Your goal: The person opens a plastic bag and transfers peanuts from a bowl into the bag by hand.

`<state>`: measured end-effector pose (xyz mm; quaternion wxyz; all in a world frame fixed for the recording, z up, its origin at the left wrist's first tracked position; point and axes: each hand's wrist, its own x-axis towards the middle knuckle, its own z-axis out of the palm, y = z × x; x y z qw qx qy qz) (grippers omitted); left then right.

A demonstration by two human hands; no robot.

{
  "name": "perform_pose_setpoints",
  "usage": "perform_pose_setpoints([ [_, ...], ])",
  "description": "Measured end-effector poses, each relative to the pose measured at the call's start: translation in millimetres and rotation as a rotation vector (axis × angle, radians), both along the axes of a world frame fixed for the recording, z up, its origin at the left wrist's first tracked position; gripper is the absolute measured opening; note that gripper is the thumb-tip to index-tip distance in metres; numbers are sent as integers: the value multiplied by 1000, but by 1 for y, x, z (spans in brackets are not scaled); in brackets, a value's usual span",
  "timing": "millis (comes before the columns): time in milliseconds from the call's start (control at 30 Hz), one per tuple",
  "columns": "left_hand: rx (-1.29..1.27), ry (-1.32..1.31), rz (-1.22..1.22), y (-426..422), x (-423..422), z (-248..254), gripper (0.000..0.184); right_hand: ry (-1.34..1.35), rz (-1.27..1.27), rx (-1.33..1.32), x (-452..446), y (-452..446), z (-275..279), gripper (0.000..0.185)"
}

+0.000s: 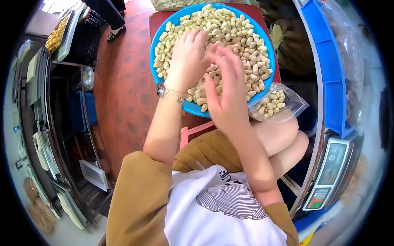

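Observation:
Unshelled peanuts [254,61] fill a round blue basin [269,53] in front of me. My left hand [191,53], with a dark watch and a chain bracelet at the wrist, rests palm down over the peanuts. Its fingers reach forward, and their tips are partly hidden. Close beside it, my right hand [227,88] is raised above the near side of the pile, slightly blurred. The right thumb stands apart from the fingers, and I see nothing held there. By my knee, right of the basin, a clear plastic bag [293,104] contains more peanuts.
The basin sits on a red surface [158,18]. On my right are a blue tray [334,82] and a digital scale [328,172]. Shelving with a white bin [94,175] lines the left. Another person's foot [116,33] stands on the red tiled floor [123,90].

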<state>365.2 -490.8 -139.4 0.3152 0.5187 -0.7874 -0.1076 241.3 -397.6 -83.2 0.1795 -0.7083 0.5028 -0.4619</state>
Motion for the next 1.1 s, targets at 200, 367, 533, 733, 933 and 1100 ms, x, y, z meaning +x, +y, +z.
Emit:
perform_pose_setpoints([
  [200,24,-73,113,10,2,-37,45,190,-252,-459,-83,186,-29,6],
  [367,46,-51,115,5,-1,-37,44,204,-976,408,-143,388,-54,16],
  [533,58,-57,108,3,-1,-40,44,-216,-1474,894,-145,530,-113,13],
  [733,19,-99,122,7,-2,-36,43,-299,-1399,1189,-117,569,-169,12],
  [933,39,-64,120,7,-3,-33,43,-322,-1328,1256,-113,566,-190,12],
  [1100,10,-80,120,6,-2,-36,43,-309,-1310,1236,-115,561,-192,11],
])
